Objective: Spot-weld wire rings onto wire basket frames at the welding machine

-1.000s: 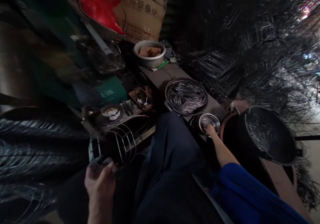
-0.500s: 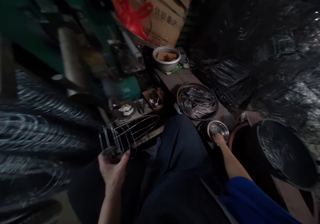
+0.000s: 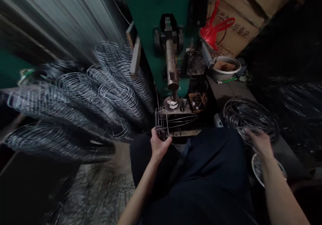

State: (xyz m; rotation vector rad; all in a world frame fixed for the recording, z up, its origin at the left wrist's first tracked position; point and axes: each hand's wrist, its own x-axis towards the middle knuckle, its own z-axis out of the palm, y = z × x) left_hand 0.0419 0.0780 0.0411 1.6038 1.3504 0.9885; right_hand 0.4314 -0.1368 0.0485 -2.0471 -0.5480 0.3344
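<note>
My left hand [image 3: 159, 147] is closed around the near side of a small wire rack [image 3: 161, 118]. A long wire loop reaches from the rack to the right, over my knees. Above a round tray of bent metal wires [image 3: 235, 114] hovers my right hand [image 3: 261, 145], its fingers smeared by motion. Whether it holds something small cannot be made out. Partly under that wrist is a metal bowl [image 3: 253, 168] with small wire pieces inside. Beyond the rack, the welding machine's metal arm [image 3: 171, 62] points down at a round dish [image 3: 165, 101] with white scraps.
Several tall stacks of wire rings [image 3: 120, 94] stand at the left. A small basket [image 3: 198, 101] sits beside the dish. On the right bench [image 3: 241, 88] is a white basin [image 3: 227, 73]; behind it are a cardboard box [image 3: 241, 13] and a red plastic bag [image 3: 212, 34].
My view has swung left, bringing the machine and ring stacks into full sight. My right hand has left the metal bowl and moved over the wire tray. The left hand keeps the rack.
</note>
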